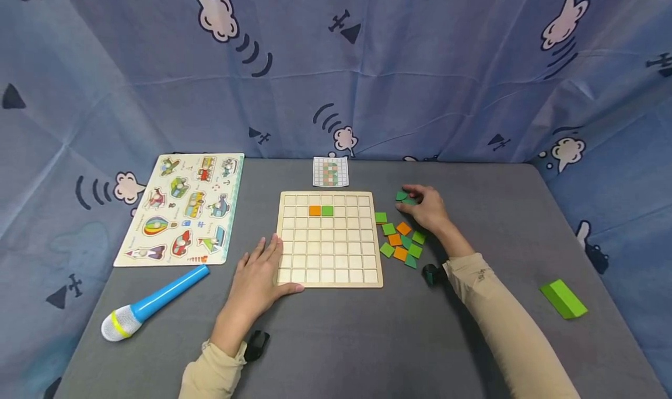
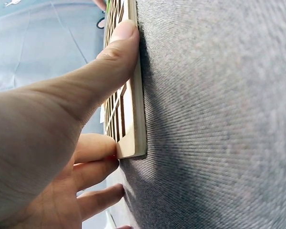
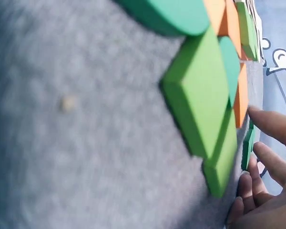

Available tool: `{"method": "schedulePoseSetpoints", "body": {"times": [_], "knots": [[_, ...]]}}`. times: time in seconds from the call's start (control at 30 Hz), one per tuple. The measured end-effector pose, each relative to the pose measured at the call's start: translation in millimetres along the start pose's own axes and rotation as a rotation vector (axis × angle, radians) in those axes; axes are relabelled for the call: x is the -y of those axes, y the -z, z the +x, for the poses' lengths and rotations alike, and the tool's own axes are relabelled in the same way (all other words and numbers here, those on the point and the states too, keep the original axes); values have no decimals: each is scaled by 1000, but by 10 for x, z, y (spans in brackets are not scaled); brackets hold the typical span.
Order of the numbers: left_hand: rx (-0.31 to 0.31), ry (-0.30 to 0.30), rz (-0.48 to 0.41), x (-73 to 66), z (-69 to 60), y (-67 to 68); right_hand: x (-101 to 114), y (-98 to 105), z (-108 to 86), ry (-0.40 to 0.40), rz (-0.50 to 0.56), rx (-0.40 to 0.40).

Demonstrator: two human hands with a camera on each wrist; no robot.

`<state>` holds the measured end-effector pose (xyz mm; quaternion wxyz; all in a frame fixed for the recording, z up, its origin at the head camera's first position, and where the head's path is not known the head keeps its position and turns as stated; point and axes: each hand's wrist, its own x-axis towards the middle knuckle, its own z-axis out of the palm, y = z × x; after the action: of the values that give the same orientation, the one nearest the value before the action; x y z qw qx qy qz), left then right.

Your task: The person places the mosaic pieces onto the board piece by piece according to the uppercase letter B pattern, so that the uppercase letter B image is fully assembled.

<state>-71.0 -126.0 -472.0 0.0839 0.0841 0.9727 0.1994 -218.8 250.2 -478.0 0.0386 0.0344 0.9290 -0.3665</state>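
A wooden grid board [image 1: 328, 262] lies flat on the table, with one orange square tile [image 1: 314, 210] and one light green square tile [image 1: 327, 210] in its second row. My left hand [image 1: 254, 282] rests at the board's lower left corner: the thumb lies on the front rim, the fingertips touch the left edge. Beyond the loose tiles, my right hand [image 1: 430, 209] reaches to dark green pieces [image 1: 401, 195], with thumb and fingers spread about them. The right wrist view shows its fingers beside a dark green piece [image 3: 248, 148], which they partly hide.
Loose orange and green tiles [image 1: 401, 253] lie right of the board. A small printed pattern card [image 1: 331, 182] lies behind it. Left are a picture puzzle board [image 1: 173, 209] and a blue toy microphone [image 1: 170, 291]; a green block [image 1: 563, 298] lies far right.
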Motion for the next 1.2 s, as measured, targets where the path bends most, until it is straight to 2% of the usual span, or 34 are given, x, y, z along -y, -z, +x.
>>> {"method": "schedulePoseSetpoints", "body": {"times": [0.27, 0.57, 0.67, 0.83, 1.0, 1.2], "knots": [[-2, -9, 2, -3, 0, 12, 22, -64, -14, 37, 6, -60], [-12, -15, -5, -9, -13, 21, 153, -101, -25, 16, 57, -109], [-13, -17, -7, -9, -17, 20, 214, -144, -38, 33, 64, -78], [-17, -20, -11, -10, -19, 15, 320, -219, -84, 119, 56, 18], [-22, -18, -11, -13, -16, 16, 458, -295, -121, 161, 87, 28], [-12, -8, -6, -6, -9, 16, 597, -402, -156, 171, 193, 72]]}}
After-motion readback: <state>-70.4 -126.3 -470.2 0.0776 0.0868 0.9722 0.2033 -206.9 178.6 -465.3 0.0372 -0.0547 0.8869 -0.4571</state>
